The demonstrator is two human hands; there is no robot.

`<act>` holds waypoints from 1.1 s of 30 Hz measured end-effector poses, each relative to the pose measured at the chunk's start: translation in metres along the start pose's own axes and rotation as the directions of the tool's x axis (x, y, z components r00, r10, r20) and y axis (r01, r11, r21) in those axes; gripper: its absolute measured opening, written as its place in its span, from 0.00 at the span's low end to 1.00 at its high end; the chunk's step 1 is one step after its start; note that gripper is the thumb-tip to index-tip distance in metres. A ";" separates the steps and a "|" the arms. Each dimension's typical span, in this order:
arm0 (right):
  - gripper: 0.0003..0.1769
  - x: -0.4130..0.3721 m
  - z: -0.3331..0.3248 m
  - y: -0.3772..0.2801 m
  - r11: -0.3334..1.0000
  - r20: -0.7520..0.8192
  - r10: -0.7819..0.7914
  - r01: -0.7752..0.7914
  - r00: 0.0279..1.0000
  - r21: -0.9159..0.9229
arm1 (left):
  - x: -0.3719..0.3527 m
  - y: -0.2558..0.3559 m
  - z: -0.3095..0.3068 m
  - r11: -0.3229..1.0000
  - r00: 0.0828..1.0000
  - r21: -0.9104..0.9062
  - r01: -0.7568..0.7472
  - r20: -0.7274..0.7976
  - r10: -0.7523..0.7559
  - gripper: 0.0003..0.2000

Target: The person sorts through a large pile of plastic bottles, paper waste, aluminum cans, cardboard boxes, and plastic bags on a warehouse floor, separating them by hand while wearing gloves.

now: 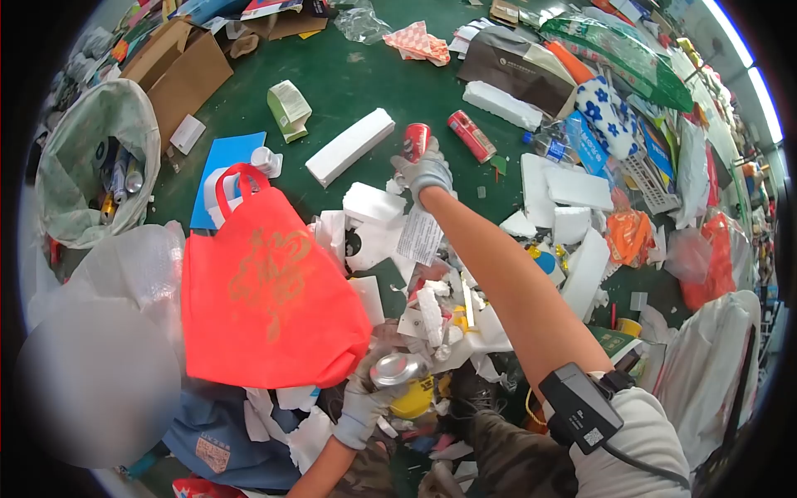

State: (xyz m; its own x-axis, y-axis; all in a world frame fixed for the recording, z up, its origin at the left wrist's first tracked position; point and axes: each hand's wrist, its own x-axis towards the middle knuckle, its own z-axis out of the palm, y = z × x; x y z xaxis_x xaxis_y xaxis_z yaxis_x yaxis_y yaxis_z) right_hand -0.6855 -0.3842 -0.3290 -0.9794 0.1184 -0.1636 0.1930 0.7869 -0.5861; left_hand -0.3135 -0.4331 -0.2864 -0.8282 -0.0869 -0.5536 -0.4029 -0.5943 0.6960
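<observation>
My right hand [427,173], in a grey-white glove, reaches forward with its thumb and fingers closed around the lower end of a red drink can [417,137]. Another red can [471,136] lies on its side just to the right. Close to my body, my left hand [365,408], also gloved, grips a can with its silver end [397,370] facing up; the can's side is mostly hidden. A red tote bag [270,290] with a gold print partly overlaps the view next to my left hand. Below my right wrist is a printed paper [420,236].
White foam pieces [350,148] lie across the green surface [332,79]. At left stands a lined sack [51,178] with several cans inside. A cardboard box [187,75], a green-white carton [289,110] and a plastic bottle [550,147] lie around. A person's blue clothing [228,436] shows lower left.
</observation>
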 end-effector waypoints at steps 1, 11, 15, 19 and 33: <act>0.47 0.010 0.010 0.002 0.993 0.145 0.118 -0.116 0.982 -0.017 | 0.000 0.001 0.000 1.000 1.000 0.006 0.004 -0.005 -0.004 0.37; 0.28 -0.043 -0.012 0.046 0.892 0.470 -0.098 -0.132 0.877 0.433 | -0.016 0.045 -0.006 0.965 0.999 -0.260 -0.032 -0.044 0.021 0.29; 0.21 -0.119 -0.065 0.035 0.698 0.533 -0.352 -0.163 0.770 0.697 | -0.018 0.063 -0.002 0.918 0.988 -0.370 -0.143 -0.112 0.109 0.32; 0.21 -0.205 -0.090 0.033 0.683 0.675 -0.586 -0.175 0.447 0.709 | -0.019 0.073 0.006 0.866 0.961 -0.423 -0.265 -0.039 0.275 0.34; 0.19 -0.349 -0.163 0.092 0.630 0.499 -0.719 0.151 0.483 0.761 | -0.134 0.047 0.035 0.875 0.908 -0.456 -0.161 0.279 0.312 0.23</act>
State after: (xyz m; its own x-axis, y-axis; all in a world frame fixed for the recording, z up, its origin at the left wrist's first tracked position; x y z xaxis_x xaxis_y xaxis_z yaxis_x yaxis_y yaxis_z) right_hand -0.3357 -0.2545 -0.1959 -0.5822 -0.8113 -0.0537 0.0186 0.0527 -0.9984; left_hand -0.2348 -0.4208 -0.1635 -0.9866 -0.0418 -0.1580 -0.0417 -0.8705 0.4904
